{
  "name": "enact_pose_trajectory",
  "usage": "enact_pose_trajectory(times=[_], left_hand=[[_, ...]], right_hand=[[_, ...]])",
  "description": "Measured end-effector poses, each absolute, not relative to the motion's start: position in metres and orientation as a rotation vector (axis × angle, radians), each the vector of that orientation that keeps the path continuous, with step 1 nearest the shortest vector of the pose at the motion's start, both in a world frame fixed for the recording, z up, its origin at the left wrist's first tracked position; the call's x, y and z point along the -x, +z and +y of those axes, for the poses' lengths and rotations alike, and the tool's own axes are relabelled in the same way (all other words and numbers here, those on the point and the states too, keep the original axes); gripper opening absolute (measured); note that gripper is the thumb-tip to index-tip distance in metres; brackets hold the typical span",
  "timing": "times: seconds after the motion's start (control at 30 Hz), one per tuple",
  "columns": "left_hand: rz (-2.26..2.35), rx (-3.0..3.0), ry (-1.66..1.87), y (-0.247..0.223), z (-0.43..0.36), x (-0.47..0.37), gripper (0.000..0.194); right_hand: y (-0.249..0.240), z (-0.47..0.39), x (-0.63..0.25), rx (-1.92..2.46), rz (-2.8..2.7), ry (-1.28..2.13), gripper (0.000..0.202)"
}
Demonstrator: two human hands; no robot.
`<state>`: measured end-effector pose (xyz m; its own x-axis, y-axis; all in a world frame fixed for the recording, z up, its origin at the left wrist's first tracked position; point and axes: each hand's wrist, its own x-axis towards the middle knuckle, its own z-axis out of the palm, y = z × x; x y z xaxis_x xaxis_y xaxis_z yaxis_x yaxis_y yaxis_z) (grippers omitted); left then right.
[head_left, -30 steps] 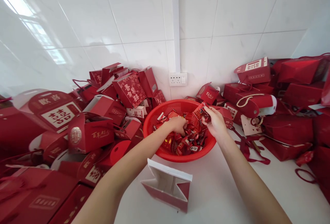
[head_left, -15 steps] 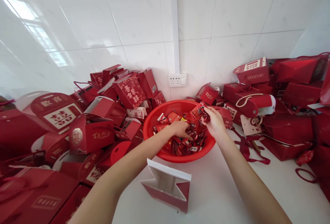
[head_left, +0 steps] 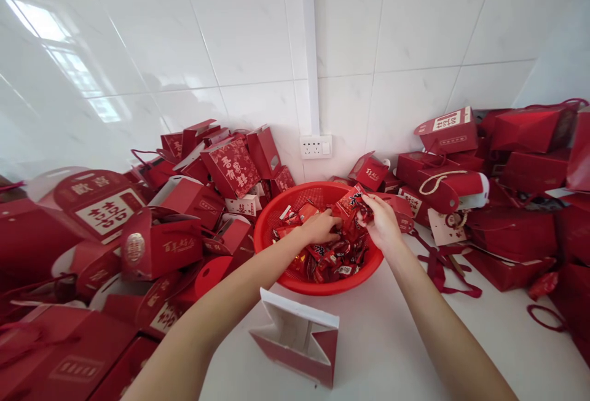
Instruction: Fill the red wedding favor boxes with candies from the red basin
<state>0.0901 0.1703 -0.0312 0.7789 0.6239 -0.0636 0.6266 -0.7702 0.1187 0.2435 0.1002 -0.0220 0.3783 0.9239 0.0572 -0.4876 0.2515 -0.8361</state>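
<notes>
A red plastic colander point(head_left: 318, 288) holds a heap of red-wrapped candies point(head_left: 322, 262). My left hand point(head_left: 321, 227) is inside it, fingers curled down at the heap; whatever lies under the fingertips is hidden. Over the colander's right side, my right hand point(head_left: 382, 222) is closed around several wrapped candies point(head_left: 362, 207), their shiny red wrappers sticking out past the thumb and fingers. In front of the colander stands a small red paper gift box point(head_left: 295, 352), its top open and its white inside showing; neither hand touches it.
Red gift boxes are piled on the left point(head_left: 161, 241) and on the right point(head_left: 507, 229) of the white table point(head_left: 382, 345). A dark red ribbon point(head_left: 442, 272) lies right of the colander. Behind is a tiled wall with a socket point(head_left: 316, 147).
My left hand has drawn its fingers in and shifted slightly up within the colander. My right hand stays nearly in place with its candies. The view has tilted a little.
</notes>
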Motion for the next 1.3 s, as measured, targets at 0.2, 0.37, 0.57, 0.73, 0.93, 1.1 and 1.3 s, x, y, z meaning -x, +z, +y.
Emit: enact_pose_trajectory(times=[0.2, 0.37, 0.57, 0.73, 0.93, 1.1, 1.3], left_hand=[[0.898, -2.842, -0.061, -0.03, 0.174, -0.091, 0.024], [0.963, -2.869, -0.052, -0.026, 0.171, -0.088, 0.032], [1.296, -2.899, 0.107, -0.023, 0.17, -0.088, 0.04], [0.985, -2.993, 0.114, -0.023, 0.168, -0.094, 0.042], [0.563, -3.092, 0.015, -0.034, 0.166, -0.106, 0.045], [0.595, -3.057, -0.157, -0.037, 0.166, -0.105, 0.045], [0.667, -3.061, -0.301, -0.036, 0.159, -0.107, 0.063]], right_hand=[[-0.021, 0.1, -0.244, 0.855, -0.585, 1.09, 0.023], [-0.021, 0.101, -0.245, 0.863, -0.554, 1.118, 0.02], [-0.021, 0.101, -0.247, 0.808, -0.523, 1.096, 0.024], [-0.017, 0.1, -0.249, 0.76, -0.453, 1.092, 0.024], [-0.004, 0.094, -0.254, 0.728, -0.411, 1.093, 0.02], [0.006, 0.088, -0.259, 0.695, -0.353, 1.089, 0.018], [0.014, 0.083, -0.259, 0.692, -0.349, 1.041, 0.02]])
